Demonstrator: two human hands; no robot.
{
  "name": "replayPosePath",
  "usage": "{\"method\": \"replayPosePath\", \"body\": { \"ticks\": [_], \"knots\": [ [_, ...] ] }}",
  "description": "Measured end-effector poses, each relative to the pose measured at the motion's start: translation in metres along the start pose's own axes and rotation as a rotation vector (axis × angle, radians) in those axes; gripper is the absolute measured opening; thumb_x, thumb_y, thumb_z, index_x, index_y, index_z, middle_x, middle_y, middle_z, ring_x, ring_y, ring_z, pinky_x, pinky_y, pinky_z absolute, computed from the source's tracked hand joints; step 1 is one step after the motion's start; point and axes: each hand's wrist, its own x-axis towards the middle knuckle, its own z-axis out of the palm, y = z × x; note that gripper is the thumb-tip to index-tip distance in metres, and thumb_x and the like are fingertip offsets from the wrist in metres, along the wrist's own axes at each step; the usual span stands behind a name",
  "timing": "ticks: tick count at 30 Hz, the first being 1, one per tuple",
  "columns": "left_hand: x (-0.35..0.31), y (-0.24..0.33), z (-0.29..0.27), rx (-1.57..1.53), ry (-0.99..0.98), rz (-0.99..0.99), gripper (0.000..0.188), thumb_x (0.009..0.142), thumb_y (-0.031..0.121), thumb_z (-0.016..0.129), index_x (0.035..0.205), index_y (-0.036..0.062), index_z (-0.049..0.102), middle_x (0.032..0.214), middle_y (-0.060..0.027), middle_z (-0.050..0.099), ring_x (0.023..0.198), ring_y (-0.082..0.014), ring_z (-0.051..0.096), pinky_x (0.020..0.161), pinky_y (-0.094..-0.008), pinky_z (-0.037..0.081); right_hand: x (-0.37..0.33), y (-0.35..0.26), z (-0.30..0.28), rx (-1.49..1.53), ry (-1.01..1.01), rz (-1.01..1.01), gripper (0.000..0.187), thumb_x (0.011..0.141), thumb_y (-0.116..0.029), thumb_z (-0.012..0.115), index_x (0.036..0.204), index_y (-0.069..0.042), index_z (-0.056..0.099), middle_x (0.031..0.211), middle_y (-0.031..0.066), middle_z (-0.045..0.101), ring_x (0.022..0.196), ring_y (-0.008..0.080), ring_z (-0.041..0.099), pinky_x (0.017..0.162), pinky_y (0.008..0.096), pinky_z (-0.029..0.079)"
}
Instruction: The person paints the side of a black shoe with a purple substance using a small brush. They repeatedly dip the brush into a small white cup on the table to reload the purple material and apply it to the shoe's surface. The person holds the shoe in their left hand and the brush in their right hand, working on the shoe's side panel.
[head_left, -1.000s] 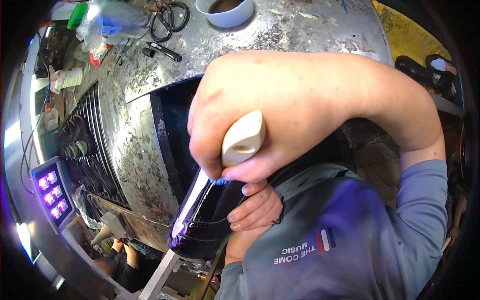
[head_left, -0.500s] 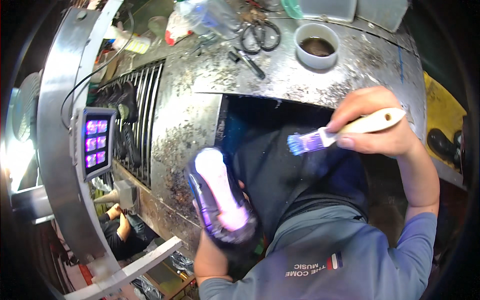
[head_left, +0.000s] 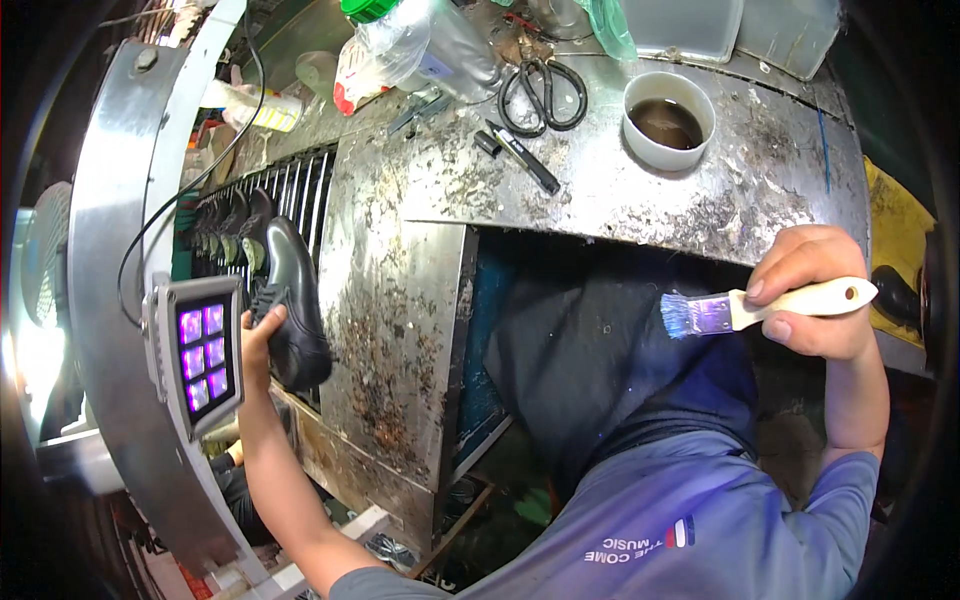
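Note:
My left hand [head_left: 258,338] reaches out to the left and is closed on a black shoe [head_left: 294,285], with the thumb against its side. The shoe is at a metal bar rack [head_left: 326,180], its smooth upper in view and its sole hidden. Whether it rests on the bars I cannot tell. Over at the right, my right hand [head_left: 822,262] grips a paintbrush [head_left: 715,313] by its pale wooden handle. Its bristles, tinted blue-violet, point left above my dark-clad lap and touch nothing.
More shoes [head_left: 228,222] stand on the rack. A lamp with violet lights [head_left: 206,350] is beside my left forearm. On the stained metal table [head_left: 385,300] are a cup of dark liquid [head_left: 668,158], black scissors [head_left: 545,105], a marker [head_left: 525,160] and a green-capped bottle [head_left: 370,10].
My left hand has carried the shoe from over my lap up and left to the rack, turning its pale underside out of view. My right hand and brush have shifted slightly right.

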Motion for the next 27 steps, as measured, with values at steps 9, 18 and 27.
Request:
{"method": "replayPosePath", "body": {
  "ticks": [9, 18, 27],
  "knots": [
    [0.211, -0.056, -0.007, 0.479, 0.423, 0.003, 0.097, 0.063, 0.042, 0.093, 0.138, -0.0090, 0.056, 0.136, -0.0253, 0.062, 0.124, -0.0325, 0.062, 0.110, -0.0395, 0.042, -0.013, 0.000, -0.005, -0.182, 0.181, 0.159, 0.023, 0.074, -0.018, 0.080, 0.090, -0.003, 0.074, 0.083, 0.0105, 0.074, 0.072, 0.0199, 0.070, 0.066, 0.0297, 0.053],
    [0.246, -0.071, 0.023, 0.822, 0.579, 0.124, 0.075, 0.080, 0.061, 0.077, 0.128, 0.0042, 0.068, 0.126, -0.0171, 0.070, 0.113, -0.0326, 0.067, 0.099, -0.0436, 0.051, -0.012, 0.006, -0.008, -0.122, 0.288, 0.239, 0.019, 0.083, -0.011, 0.078, 0.100, -0.002, 0.077, 0.099, 0.0132, 0.076, 0.091, 0.0219, 0.073, 0.082, 0.0343, 0.057],
    [0.032, 0.007, 0.099, 0.730, 0.610, 0.919, 0.050, 0.082, 0.032, 0.083, 0.112, -0.0053, 0.069, 0.111, -0.0248, 0.071, 0.097, -0.0377, 0.069, 0.088, -0.0440, 0.055, -0.096, -0.008, -0.069, -0.082, 0.687, 0.234, 0.031, 0.095, -0.021, 0.074, 0.123, -0.008, 0.070, 0.107, 0.0068, 0.075, 0.086, 0.0114, 0.071, 0.070, 0.0240, 0.056]
  ]
}}
